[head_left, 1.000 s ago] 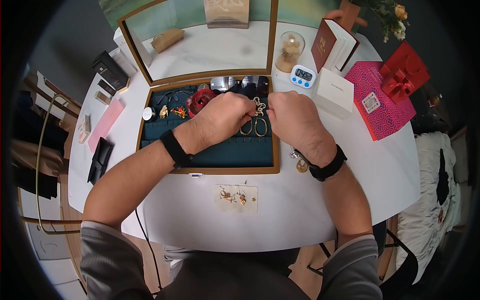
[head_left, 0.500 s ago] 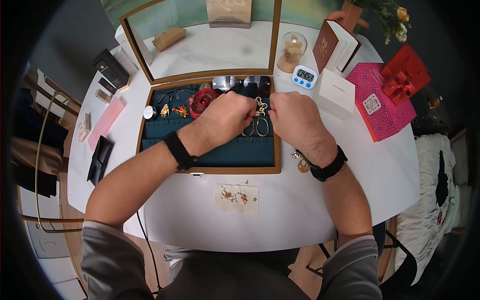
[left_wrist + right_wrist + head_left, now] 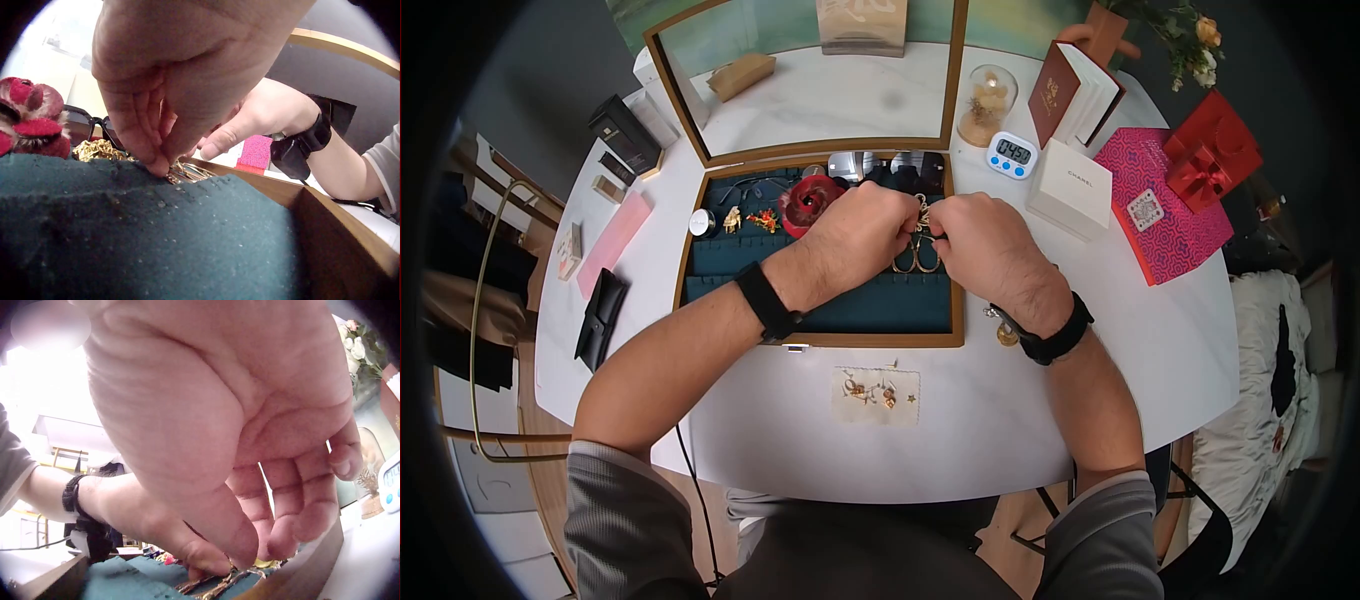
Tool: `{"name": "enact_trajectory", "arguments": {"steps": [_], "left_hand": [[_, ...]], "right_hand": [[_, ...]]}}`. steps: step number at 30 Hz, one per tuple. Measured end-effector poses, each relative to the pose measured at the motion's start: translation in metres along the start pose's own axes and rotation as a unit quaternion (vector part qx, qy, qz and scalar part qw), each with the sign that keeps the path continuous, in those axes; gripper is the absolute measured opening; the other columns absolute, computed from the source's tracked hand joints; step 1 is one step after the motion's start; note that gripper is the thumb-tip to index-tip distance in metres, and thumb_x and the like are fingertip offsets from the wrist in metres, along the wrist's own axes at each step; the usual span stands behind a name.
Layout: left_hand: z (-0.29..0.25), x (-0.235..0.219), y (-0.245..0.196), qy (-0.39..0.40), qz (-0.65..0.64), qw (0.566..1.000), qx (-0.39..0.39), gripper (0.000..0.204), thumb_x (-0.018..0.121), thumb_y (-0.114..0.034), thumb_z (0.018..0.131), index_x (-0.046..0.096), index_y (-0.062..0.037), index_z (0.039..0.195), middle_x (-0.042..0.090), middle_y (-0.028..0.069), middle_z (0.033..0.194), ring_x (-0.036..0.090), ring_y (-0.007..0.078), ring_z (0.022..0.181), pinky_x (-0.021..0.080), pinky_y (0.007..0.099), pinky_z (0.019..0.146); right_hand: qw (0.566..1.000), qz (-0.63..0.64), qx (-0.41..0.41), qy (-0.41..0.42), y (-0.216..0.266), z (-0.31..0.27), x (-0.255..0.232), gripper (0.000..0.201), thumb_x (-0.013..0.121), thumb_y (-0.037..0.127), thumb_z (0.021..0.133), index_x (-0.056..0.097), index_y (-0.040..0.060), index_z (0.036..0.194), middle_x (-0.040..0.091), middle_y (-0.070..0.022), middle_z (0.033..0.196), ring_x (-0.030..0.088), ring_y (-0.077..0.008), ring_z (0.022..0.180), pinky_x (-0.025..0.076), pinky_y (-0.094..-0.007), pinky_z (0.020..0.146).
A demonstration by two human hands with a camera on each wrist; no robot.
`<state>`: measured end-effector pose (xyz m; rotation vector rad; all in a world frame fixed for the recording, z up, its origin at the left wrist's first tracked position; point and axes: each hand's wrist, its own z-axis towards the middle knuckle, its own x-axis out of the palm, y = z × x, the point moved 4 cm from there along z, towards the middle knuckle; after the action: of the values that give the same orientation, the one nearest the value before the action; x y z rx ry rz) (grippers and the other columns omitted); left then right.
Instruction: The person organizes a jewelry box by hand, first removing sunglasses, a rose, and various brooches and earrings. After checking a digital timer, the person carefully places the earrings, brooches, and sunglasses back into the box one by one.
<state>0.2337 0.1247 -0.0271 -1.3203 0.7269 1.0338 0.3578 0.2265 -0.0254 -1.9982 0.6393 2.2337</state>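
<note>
A wooden jewelry box (image 3: 870,341) with a mirrored lid and dark green lining stands open. At its right side lie gold hoop earrings (image 3: 927,260), with another gold ornament (image 3: 921,207) just above them. My left hand (image 3: 862,235) reaches over the lining; in the left wrist view its thumb and index finger pinch the end of a thin gold hoop (image 3: 187,173) at the cushion's edge. Beside it, my right hand (image 3: 990,240) bends its fingers over the same hoops, thumb tip (image 3: 245,553) close to the gold. I cannot tell whether it holds one.
Inside the box are a red flower (image 3: 808,203), sunglasses (image 3: 852,166) and small brooches (image 3: 764,219). A cloth card with gold earrings (image 3: 876,396) lies in front. To the right stand a timer (image 3: 1011,155), a white box (image 3: 1070,190) and a red gift bag (image 3: 1212,150).
My right hand has moved left toward the left hand and now covers part of the gold ornament. The left hand stays almost in place over the box.
</note>
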Motion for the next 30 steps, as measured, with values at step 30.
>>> {"name": "enact_trajectory", "arguments": {"steps": [30], "left_hand": [[-0.101,-0.105,-0.028,-0.061,-0.023,0.997,-0.034,0.024,0.086,-0.008,0.087,0.070,-0.0061,0.104,0.074,0.0105,0.078,0.075,0.0325,0.074,0.057,0.0426,0.067]], "right_hand": [[0.997,0.000,0.041,-0.069,-0.012,-0.120,-0.018,0.014,0.083,0.011,0.086,0.073,0.0032,0.092,0.069,-0.0150,0.089,0.071,-0.0382,0.082,0.057,-0.0485,0.073]]}}
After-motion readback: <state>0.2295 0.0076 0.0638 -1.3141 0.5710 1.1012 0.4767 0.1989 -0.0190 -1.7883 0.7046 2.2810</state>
